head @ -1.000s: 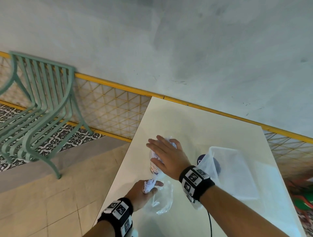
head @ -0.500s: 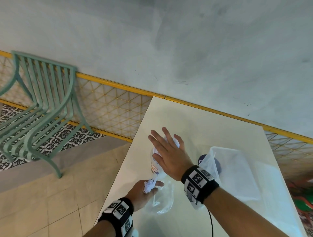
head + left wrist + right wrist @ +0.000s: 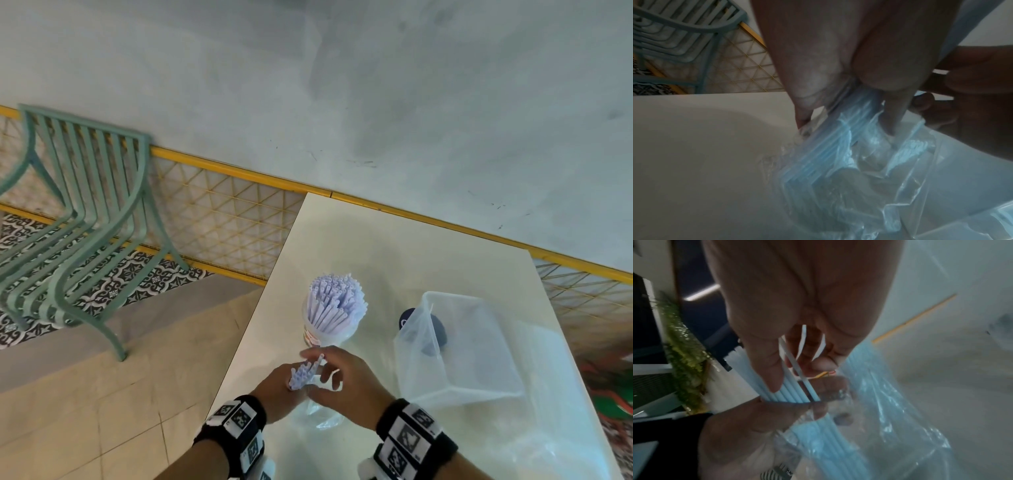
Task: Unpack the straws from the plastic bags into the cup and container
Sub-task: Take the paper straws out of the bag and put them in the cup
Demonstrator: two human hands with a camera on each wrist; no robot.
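Observation:
A clear cup (image 3: 320,337) packed with pale blue straws (image 3: 334,303) stands upright near the table's left edge. Just in front of it my left hand (image 3: 289,385) grips a crumpled plastic bag (image 3: 323,416) around a smaller straw bundle (image 3: 304,373) that sticks out of its mouth. My right hand (image 3: 323,371) pinches the bundle's exposed ends between thumb and fingers. In the right wrist view the thumb (image 3: 768,366) presses on the straws (image 3: 791,394) just above the left hand (image 3: 760,421). In the left wrist view the fingers (image 3: 813,84) squeeze the bag (image 3: 838,162).
A clear rectangular container (image 3: 479,356) lies to the right with a plastic bag and a dark round object (image 3: 426,330) at its left end. The white table (image 3: 394,246) ends close to my left hand. A green metal chair (image 3: 78,233) stands on the floor at left.
My right hand has left the top of the straws in the cup and come back to the bundle held in my left hand. The cup's straws now stand uncovered.

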